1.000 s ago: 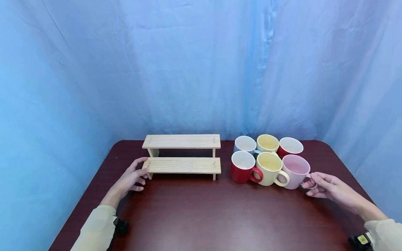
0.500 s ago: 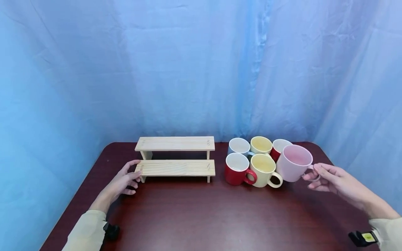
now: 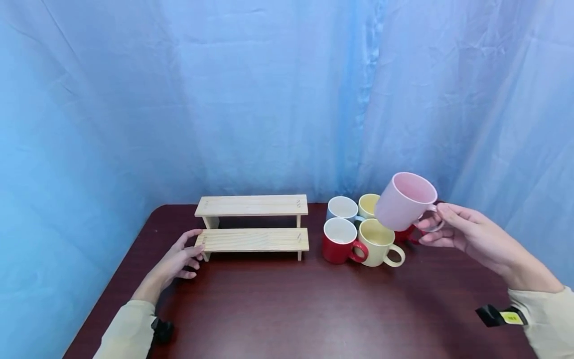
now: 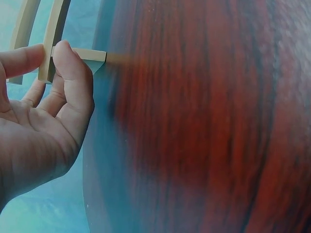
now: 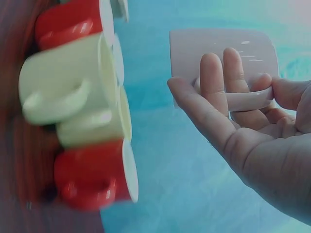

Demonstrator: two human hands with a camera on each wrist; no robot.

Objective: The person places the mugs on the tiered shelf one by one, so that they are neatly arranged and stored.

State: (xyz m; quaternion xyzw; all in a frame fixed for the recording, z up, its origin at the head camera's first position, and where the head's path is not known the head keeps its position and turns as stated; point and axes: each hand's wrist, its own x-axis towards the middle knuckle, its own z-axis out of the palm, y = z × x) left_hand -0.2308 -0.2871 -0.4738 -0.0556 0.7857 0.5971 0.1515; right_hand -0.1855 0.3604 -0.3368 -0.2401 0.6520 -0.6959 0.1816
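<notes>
My right hand [image 3: 475, 239] holds a pink mug [image 3: 401, 202] by its handle, off the table and tilted, above the other mugs. In the right wrist view the fingers pass through the handle of the pink mug [image 5: 223, 53], and the thumb presses on it. At the left, my left hand [image 3: 175, 262] pinches the left end of the lower board of a two-step wooden shelf [image 3: 255, 240]. The left wrist view shows thumb and fingers on either side of that board [image 4: 51, 43].
Below the pink mug stand a front red mug [image 3: 338, 249], a front cream mug [image 3: 376, 242], a light blue mug [image 3: 343, 207], a yellow mug [image 3: 368, 203] and a partly hidden red mug [image 3: 405, 234]. A blue curtain [image 3: 269, 99] hangs behind the dark table [image 3: 291, 304].
The pink mug has risen from the table in my right hand, then moved left and tilted over the other mugs. My left hand stays on the shelf's end. The head view has shifted slightly.
</notes>
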